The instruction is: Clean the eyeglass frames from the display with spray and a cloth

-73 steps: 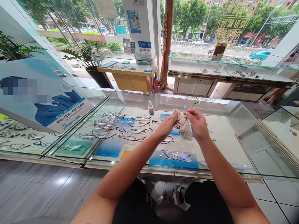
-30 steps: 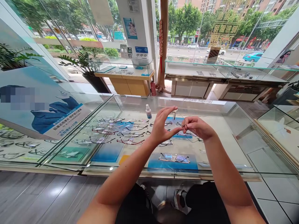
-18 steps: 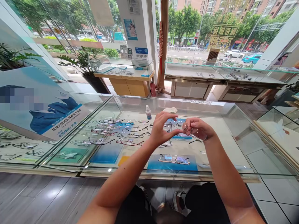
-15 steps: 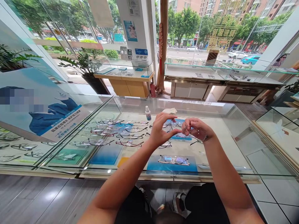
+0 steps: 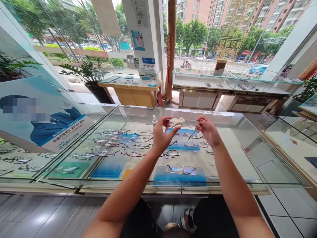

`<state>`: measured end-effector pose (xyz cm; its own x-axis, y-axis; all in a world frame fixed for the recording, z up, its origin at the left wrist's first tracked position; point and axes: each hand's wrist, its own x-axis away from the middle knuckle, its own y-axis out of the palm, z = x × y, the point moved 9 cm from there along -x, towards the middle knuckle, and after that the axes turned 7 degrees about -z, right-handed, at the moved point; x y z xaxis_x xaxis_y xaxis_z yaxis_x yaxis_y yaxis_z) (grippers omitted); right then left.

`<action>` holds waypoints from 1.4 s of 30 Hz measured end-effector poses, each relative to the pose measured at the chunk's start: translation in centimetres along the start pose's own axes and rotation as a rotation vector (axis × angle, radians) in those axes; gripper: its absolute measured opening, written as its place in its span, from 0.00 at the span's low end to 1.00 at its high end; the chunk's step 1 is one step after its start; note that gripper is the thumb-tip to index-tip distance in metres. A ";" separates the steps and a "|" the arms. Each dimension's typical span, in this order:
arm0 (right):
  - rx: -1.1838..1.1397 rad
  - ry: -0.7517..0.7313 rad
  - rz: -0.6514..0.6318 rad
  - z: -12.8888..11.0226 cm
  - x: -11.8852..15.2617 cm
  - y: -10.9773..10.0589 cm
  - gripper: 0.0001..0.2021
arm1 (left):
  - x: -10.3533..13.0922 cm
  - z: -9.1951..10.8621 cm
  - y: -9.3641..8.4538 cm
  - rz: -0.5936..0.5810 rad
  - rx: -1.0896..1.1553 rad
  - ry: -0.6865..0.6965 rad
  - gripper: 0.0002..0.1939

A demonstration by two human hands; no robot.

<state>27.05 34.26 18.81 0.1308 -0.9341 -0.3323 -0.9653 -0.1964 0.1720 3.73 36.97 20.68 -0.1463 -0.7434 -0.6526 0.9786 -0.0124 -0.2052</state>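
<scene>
A thin-rimmed pair of eyeglasses (image 5: 186, 122) is held up above the glass counter, its lenses facing away from me. At its right end, my right hand (image 5: 209, 130) pinches the frame near the hinge. My left hand (image 5: 161, 135) has its fingers curled at the left end, with the thumb stretched out below the left lens. The exact contact of the left fingertips is hard to see. Behind my left hand stands a small white bottle (image 5: 154, 119), partly covered. A pale cloth (image 5: 178, 121) lies beyond the eyeglasses and shows through the left lens.
Inside the glass display counter (image 5: 232, 155) lie several rows of eyeglasses, one gold-framed pair (image 5: 181, 170) on a blue card nearest me. A poster board (image 5: 42, 115) stands at the left. Farther back are other display cases (image 5: 203, 81) and a wooden post (image 5: 170, 49).
The eyeglasses have turned from a tilted position in my right hand to level and spread between both hands. My left fingers, formerly apart, now meet the left end. The view has shifted slightly.
</scene>
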 end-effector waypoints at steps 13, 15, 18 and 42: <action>0.396 -0.395 0.117 -13.5 -3.6 3.8 0.23 | -8.2 9.6 -4.0 0.118 -0.030 0.310 0.25; 0.434 -0.476 0.147 -15.8 -3.3 4.6 0.23 | -8.9 11.5 -4.4 0.130 -0.041 0.347 0.25; 0.517 -0.516 0.195 -17.1 -2.5 5.1 0.24 | -9.1 13.0 -4.6 0.123 -0.063 0.363 0.24; 1.148 -0.580 0.445 -18.2 0.0 6.6 0.21 | -7.6 13.1 -5.0 0.218 -0.315 0.460 0.25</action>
<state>24.85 27.51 36.84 -0.0767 -0.5379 -0.8395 -0.5804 0.7087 -0.4011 1.87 33.88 36.21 -0.0633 -0.3400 -0.9383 0.9135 0.3589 -0.1917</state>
